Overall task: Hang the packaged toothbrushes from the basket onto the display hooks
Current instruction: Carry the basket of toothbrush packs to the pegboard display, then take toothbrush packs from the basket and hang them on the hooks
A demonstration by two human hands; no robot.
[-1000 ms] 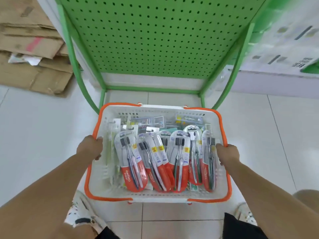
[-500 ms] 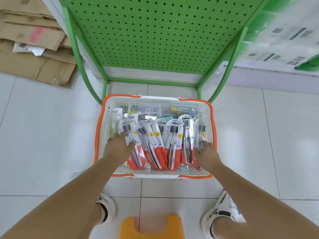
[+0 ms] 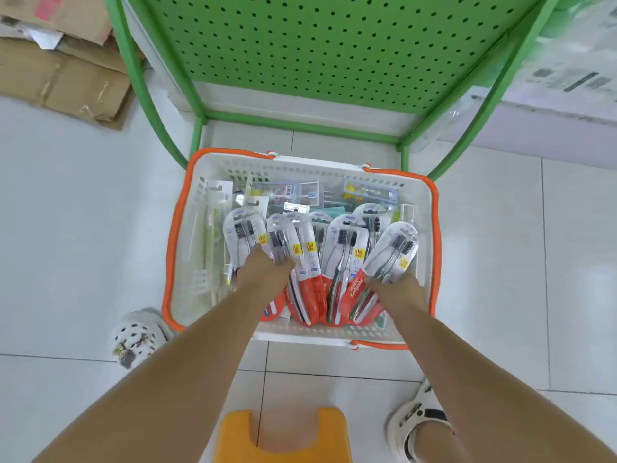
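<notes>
A white basket with an orange rim (image 3: pixel 434 228) stands on the floor under the green pegboard display (image 3: pixel 327 45). Several red-and-clear toothbrush packs (image 3: pixel 340 255) fill it. My left hand (image 3: pixel 263 272) reaches in and grips the packs at the left of the row (image 3: pixel 240 235). My right hand (image 3: pixel 397 289) grips a toothbrush pack (image 3: pixel 390 252) at the right and tilts it up out of the row. No display hooks show on the pegboard.
Flattened cardboard (image 3: pixel 66 68) lies at the back left. An orange stool (image 3: pixel 283 436) is between my feet; my shoes (image 3: pixel 137 335) (image 3: pixel 417 426) flank the basket. A pale wall base with printed boxes (image 3: pixel 567 78) is at the right. White floor tiles surround the basket.
Both hands left the basket's rim and reached among the packs. The right hand has since lifted one pack, tilting it to the right.
</notes>
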